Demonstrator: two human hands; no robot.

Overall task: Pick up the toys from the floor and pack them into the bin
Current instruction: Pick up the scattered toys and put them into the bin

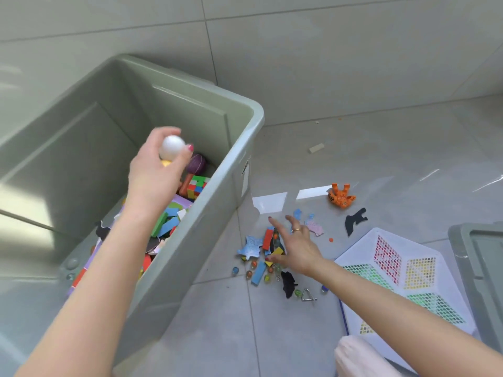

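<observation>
My left hand (pixel 156 170) is over the open grey-green bin (pixel 245 123) and grips a white ball (pixel 172 147), with a small yellow piece showing under it. Inside the bin lie a colour cube (pixel 197 186), a purple ball (pixel 196 163) and several foam pieces. My right hand (pixel 295 247) reaches with spread fingers over a heap of toys on the floor: a red block (pixel 268 238), a blue block (pixel 258 273), a blue foam shape (pixel 250 247), several marbles. Its fingers hold nothing that I can see.
An orange tiger figure (pixel 341 195) lies on its back farther out. A black foam cut-out (pixel 355 220), a pink foam shape (pixel 315 227), a black animal (pixel 288 284) and a metal triangle (pixel 309 295) lie around the heap. A white mesh basket (pixel 353 261) and a grey lid (pixel 484 257) sit at right.
</observation>
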